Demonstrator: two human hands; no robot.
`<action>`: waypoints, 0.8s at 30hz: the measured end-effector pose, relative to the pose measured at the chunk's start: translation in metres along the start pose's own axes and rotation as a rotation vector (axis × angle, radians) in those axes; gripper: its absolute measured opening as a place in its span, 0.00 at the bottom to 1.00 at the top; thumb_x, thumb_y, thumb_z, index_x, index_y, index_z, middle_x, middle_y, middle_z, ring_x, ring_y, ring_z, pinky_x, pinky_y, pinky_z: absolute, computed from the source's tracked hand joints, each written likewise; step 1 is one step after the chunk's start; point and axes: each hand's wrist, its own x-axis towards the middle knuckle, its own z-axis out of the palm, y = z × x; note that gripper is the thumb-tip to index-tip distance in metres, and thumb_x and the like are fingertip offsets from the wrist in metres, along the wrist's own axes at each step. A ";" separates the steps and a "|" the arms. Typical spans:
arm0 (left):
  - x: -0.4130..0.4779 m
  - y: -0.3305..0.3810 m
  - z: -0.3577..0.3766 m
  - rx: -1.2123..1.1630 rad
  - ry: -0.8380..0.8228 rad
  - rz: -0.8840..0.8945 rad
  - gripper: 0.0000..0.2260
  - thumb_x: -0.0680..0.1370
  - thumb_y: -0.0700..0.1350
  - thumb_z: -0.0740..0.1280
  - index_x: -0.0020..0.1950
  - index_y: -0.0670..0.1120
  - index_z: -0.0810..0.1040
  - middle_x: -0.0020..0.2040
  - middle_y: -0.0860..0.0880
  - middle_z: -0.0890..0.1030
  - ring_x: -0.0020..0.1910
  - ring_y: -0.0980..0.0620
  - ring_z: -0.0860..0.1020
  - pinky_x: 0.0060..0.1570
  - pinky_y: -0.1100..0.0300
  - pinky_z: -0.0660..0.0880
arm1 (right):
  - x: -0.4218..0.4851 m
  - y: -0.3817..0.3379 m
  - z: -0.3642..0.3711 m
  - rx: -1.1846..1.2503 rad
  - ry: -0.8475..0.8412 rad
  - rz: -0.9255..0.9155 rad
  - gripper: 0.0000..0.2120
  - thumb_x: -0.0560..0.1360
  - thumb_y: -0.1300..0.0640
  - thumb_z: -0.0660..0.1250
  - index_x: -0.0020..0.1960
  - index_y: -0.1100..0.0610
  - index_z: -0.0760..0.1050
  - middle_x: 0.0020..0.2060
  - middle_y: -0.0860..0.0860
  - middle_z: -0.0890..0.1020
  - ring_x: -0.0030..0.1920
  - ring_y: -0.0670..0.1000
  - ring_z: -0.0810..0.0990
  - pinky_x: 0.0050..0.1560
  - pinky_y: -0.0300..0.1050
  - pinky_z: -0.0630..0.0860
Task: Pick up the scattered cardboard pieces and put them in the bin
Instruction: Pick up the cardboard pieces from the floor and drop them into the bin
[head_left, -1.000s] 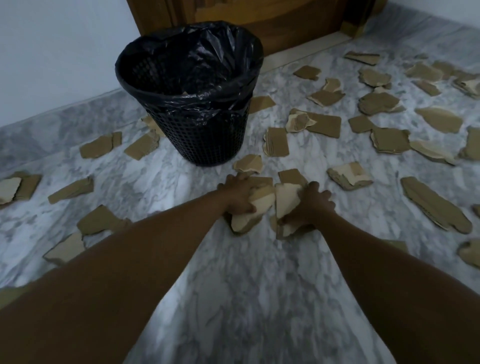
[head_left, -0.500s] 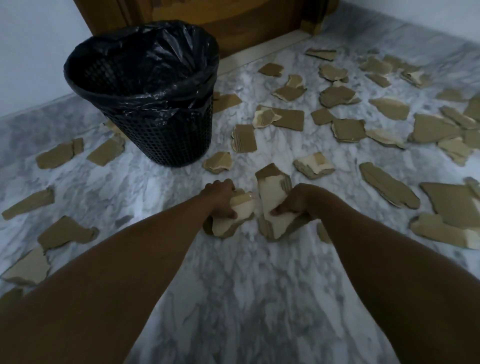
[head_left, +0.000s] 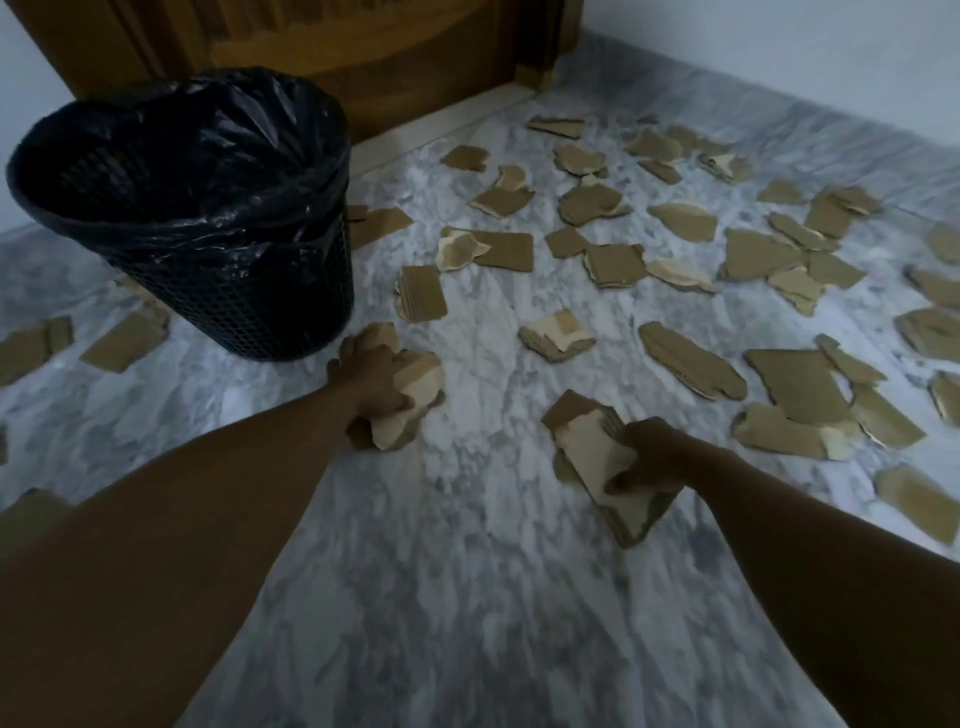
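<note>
Left grip (head_left: 371, 382), 9 o'clock from frame centre: fingers curled round a crumpled wad of cardboard (head_left: 415, 395). The wad is low at the marble floor (head_left: 467, 597); whether it touches cannot be told. A further scrap at the knuckles is half hidden by the hand.

Right grip (head_left: 652, 460), 4 o'clock from centre: thumb clamped across the pale face of a stack of cardboard (head_left: 587, 452), fingers hidden beneath. The number of layers cannot be counted because the edges blur together.

Bin (head_left: 249, 306), black mesh, upright at 10 o'clock, with the wad near its base at the bin's 5 o'clock. A black liner (head_left: 197, 171) is folded over the rim. The interior is dark and its contents cannot be made out.

Loose pieces (head_left: 685, 358) lie flat on the floor from 12 to 3 o'clock, several overlapping. Those at the right and left frame edges are cut off. A few more lie at 9 o'clock beside the bin, some partly behind it.

Wooden door (head_left: 363, 62) at 12 o'clock, top cut off. Both forearms run out of frame at the bottom.
</note>
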 end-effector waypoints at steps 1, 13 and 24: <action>0.002 0.002 -0.004 0.038 -0.024 0.026 0.43 0.73 0.61 0.71 0.80 0.46 0.53 0.80 0.46 0.40 0.78 0.39 0.41 0.75 0.43 0.53 | 0.002 0.002 0.001 0.044 -0.007 0.000 0.46 0.69 0.40 0.75 0.78 0.57 0.59 0.73 0.57 0.65 0.72 0.57 0.66 0.68 0.47 0.66; 0.023 -0.020 0.004 -0.049 -0.035 0.110 0.42 0.69 0.63 0.73 0.74 0.43 0.63 0.70 0.40 0.64 0.69 0.41 0.65 0.65 0.50 0.69 | 0.046 -0.044 -0.042 1.038 0.186 0.043 0.28 0.68 0.54 0.80 0.62 0.64 0.75 0.51 0.57 0.82 0.47 0.56 0.82 0.31 0.44 0.79; 0.040 -0.016 0.021 -0.052 0.007 -0.092 0.42 0.65 0.66 0.74 0.71 0.46 0.65 0.68 0.42 0.71 0.66 0.39 0.69 0.64 0.46 0.69 | 0.136 -0.078 -0.063 0.514 0.293 0.175 0.51 0.61 0.31 0.75 0.73 0.60 0.65 0.78 0.55 0.53 0.76 0.63 0.54 0.72 0.65 0.60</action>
